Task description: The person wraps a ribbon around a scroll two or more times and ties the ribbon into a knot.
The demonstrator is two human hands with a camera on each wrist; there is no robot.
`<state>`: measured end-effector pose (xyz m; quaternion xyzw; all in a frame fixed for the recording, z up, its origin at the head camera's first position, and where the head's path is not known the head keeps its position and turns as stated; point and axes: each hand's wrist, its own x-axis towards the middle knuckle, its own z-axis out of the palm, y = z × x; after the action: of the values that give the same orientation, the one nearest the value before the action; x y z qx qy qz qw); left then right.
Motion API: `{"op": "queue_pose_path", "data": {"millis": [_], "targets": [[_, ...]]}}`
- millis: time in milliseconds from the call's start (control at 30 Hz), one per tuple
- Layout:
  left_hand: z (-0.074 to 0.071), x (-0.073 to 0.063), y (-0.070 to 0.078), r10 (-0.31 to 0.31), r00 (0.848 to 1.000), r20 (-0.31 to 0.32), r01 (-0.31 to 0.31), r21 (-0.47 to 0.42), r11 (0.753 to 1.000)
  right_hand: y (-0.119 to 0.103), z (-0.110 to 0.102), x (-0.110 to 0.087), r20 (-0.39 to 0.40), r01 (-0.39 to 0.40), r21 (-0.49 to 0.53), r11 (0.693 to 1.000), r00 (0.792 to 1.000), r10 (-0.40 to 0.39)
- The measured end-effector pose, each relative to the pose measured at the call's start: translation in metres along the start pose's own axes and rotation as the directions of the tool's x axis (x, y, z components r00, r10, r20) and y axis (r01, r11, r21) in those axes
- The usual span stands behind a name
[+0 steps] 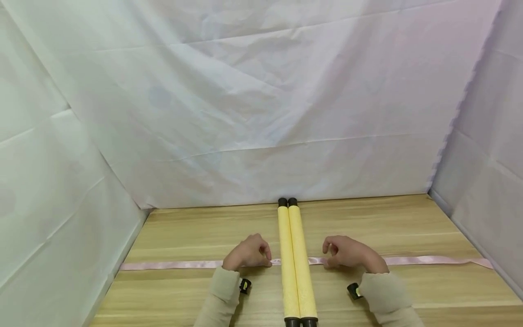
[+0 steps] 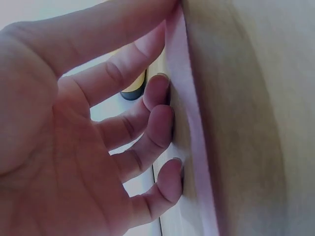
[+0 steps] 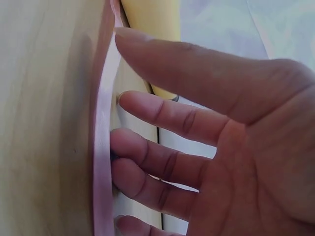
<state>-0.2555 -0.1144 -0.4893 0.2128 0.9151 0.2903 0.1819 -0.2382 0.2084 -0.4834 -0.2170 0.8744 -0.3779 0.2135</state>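
A long pink ribbon (image 1: 171,265) lies across the wooden table from left to right. Two yellow tubes (image 1: 295,263) with black ends lie side by side over its middle, hiding that stretch. Just left of the tubes, my left hand (image 1: 250,252) pinches the ribbon between thumb and index finger, the other fingers loosely bent. On the other side, my right hand (image 1: 347,252) has its thumb tip at the ribbon (image 3: 102,128). Its index finger stands apart from the thumb, and the remaining fingers are relaxed beside the ribbon's edge.
White cloth (image 1: 261,100) hangs behind the wooden table (image 1: 196,231) and along both sides. The far ends of the tubes reach the back cloth. A small black device (image 1: 245,286) sits at the left wrist, and a similar device (image 1: 354,291) at the right wrist.
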Motion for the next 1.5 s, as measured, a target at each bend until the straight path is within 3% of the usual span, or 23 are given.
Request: {"op": "queue_pose_path", "data": {"millis": [433,700,867,1000,1200,1367,1500], "targets": [[0.000,0.000,0.005,0.018,0.999,0.041,-0.017,-0.013,1.000,-0.006,0.009,0.004,0.012,0.026,-0.093,0.995,1.000,-0.025],[-0.003,0.000,0.004,0.046,0.998,0.048,-0.039,-0.130,0.991,-0.007,0.010,0.004,0.029,0.057,-0.074,0.996,0.998,-0.055],[-0.003,-0.001,0.003,0.009,0.999,0.054,0.000,-0.162,0.987,-0.007,0.009,0.005,0.038,0.073,-0.034,0.997,0.997,-0.072],[-0.005,-0.004,0.002,-0.045,0.997,0.058,0.052,-0.122,0.991,-0.008,0.007,0.005,0.031,0.069,0.002,0.998,0.997,-0.069],[-0.010,-0.008,0.001,-0.102,0.990,0.101,0.113,-0.112,0.987,-0.008,0.003,0.001,-0.006,0.024,-0.041,0.999,1.000,-0.024],[-0.013,-0.007,-0.002,-0.042,0.990,0.134,0.069,-0.203,0.977,-0.006,0.002,-0.002,0.023,0.005,0.011,1.000,1.000,-0.005],[-0.014,-0.003,-0.004,0.030,0.987,0.156,0.021,-0.315,0.949,-0.006,0.000,0.000,0.041,0.064,0.070,0.995,0.997,-0.067]]}}
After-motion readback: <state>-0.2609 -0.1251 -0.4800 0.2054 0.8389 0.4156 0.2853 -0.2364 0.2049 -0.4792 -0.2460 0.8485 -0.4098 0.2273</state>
